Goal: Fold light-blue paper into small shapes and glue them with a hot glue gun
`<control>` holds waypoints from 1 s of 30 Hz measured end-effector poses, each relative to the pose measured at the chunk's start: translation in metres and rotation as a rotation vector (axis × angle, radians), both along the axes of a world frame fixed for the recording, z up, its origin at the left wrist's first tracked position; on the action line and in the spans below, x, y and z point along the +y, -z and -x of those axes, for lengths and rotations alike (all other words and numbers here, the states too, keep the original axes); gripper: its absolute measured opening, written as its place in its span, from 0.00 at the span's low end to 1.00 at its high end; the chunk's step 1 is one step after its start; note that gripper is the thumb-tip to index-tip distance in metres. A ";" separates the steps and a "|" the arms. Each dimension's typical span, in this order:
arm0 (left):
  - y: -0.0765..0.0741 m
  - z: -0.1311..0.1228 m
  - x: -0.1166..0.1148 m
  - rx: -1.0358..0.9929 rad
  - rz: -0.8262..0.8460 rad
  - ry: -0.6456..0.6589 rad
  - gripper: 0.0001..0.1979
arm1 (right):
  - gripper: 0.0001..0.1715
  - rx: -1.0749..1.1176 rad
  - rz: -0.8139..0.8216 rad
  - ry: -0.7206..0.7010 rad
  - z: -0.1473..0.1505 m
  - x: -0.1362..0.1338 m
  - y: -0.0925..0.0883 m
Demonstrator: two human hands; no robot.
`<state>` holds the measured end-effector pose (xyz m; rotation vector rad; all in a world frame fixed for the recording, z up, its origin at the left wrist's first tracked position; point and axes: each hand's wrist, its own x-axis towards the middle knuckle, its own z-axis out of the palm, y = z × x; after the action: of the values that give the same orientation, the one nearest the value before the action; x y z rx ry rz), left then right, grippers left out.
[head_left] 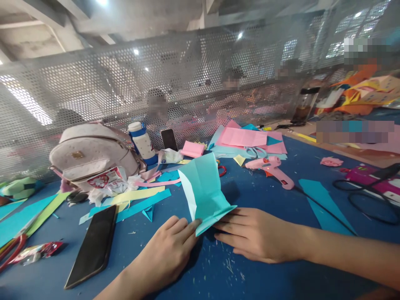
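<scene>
A light turquoise sheet of folded paper [204,183] stands partly upright over the blue table, with crease lines and a narrow folded flap along its near edge. My left hand [176,239] has its fingers curled, pinching the flap's near left corner. At the flap's right end is my right hand [254,233], its fingers held together against the paper; the thumb is hidden. Behind the paper, to the right, a pink glue gun [271,167] lies on its side with its black cord trailing right.
A black phone [93,246] and paper strips [143,206] lie at left, before a pale backpack [93,152] and a bottle [142,143]. Pink sheets [243,137] and scissors [255,152] lie behind. A perforated metal screen [187,83] closes off the back; people sit beyond.
</scene>
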<state>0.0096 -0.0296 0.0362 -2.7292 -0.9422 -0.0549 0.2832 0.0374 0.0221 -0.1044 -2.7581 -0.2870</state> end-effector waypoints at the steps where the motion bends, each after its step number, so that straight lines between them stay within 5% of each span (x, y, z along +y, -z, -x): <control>1: 0.000 0.000 0.000 0.000 -0.006 0.003 0.17 | 0.19 0.030 -0.009 -0.002 -0.002 0.002 -0.004; 7: -0.002 -0.001 0.000 -0.009 0.030 -0.004 0.17 | 0.14 0.252 -0.064 0.136 -0.011 0.019 -0.022; 19: 0.000 0.001 -0.002 -0.017 0.014 0.001 0.22 | 0.18 0.042 -0.100 0.227 -0.005 0.037 -0.035; 30: 0.007 0.000 -0.004 -0.047 0.031 -0.060 0.21 | 0.11 -0.036 0.329 0.337 0.003 0.028 -0.011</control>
<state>0.0097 -0.0338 0.0288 -2.7369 -1.0457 -0.0947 0.2798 0.0650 0.0333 -0.6571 -2.7898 0.0846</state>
